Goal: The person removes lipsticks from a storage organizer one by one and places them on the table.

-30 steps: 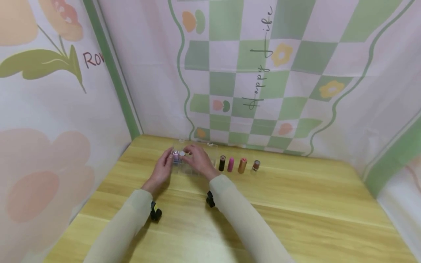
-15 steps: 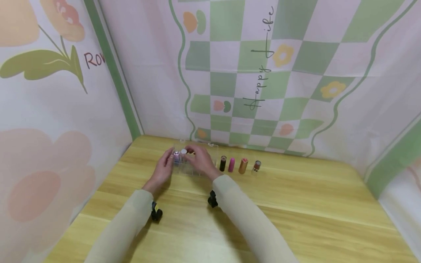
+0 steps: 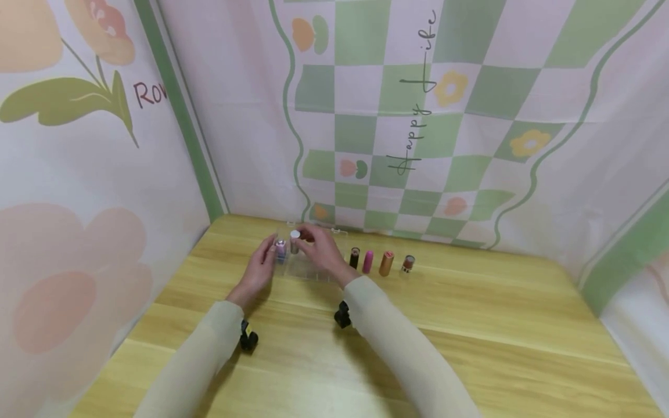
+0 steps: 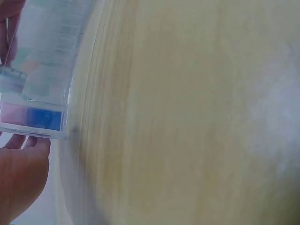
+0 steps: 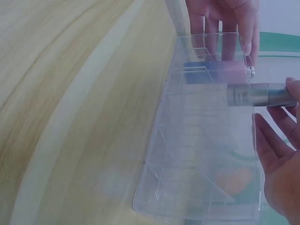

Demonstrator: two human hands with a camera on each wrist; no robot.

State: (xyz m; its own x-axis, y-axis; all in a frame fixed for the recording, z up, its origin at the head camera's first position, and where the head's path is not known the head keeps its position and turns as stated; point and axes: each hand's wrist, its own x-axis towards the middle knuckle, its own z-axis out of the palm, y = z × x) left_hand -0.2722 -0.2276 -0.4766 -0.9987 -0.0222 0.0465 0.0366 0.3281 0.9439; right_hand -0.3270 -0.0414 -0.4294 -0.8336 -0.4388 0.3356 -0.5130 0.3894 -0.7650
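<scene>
A clear, divided plastic box (image 5: 154, 187) stands near the back of the table. My left hand (image 3: 258, 267) rests against its left end, fingers fairly straight on the end wall. In the end compartment next to that hand is a pink-and-blue tube (image 5: 215, 72), which shows pink above blue in the left wrist view. My right hand (image 3: 321, 252) pinches a silver lipstick tube (image 5: 269, 94) between thumb and fingers. The tube is upright, its upper part above the box rim and its lower end seen through the clear wall, beside the pink-and-blue tube.
Right of the box stand a black lipstick (image 3: 355, 258), a magenta one (image 3: 368, 262), a gold-brown one (image 3: 386, 263) and a short one with a brown-red top (image 3: 408, 263). A patterned curtain (image 3: 397, 116) hangs behind the wooden table (image 3: 470, 337).
My right hand has risen slightly and moved a little right with the silver lipstick tube, so more of the tube shows. My left hand has stayed at the box's end.
</scene>
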